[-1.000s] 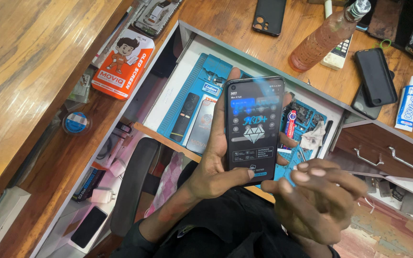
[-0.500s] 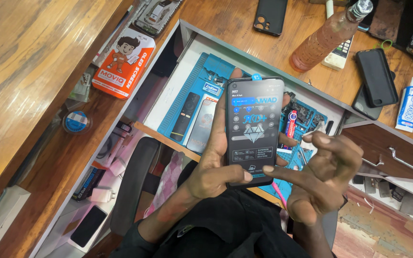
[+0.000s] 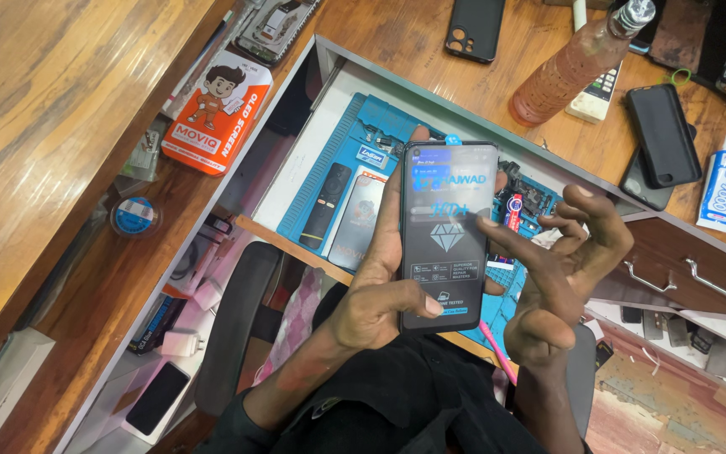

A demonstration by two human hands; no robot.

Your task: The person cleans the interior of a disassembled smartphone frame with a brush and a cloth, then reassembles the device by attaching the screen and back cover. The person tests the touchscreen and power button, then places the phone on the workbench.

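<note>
My left hand (image 3: 380, 294) holds a black phone screen (image 3: 447, 235) upright over the open drawer, thumb across its lower edge. A dark film with a diamond drawing and blue labels covers the glass. My right hand (image 3: 560, 269) hovers at the screen's right edge with fingers spread, and the forefinger tip touches the film near its middle. Below lies a blue work mat (image 3: 355, 143) with a black remote (image 3: 325, 204) and a phone panel (image 3: 356, 220) on it.
An orange screen box (image 3: 216, 109) lies at the left of the wooden desk. A plastic bottle (image 3: 577, 63), dark phones (image 3: 661, 134), a black case (image 3: 475, 29) and a glue tube (image 3: 718, 181) lie at the back right. A tape roll (image 3: 134, 215) sits left.
My right hand has risen from under the screen's bottom edge to its right side, and its fingers have spread. The screen has stayed in my left hand.
</note>
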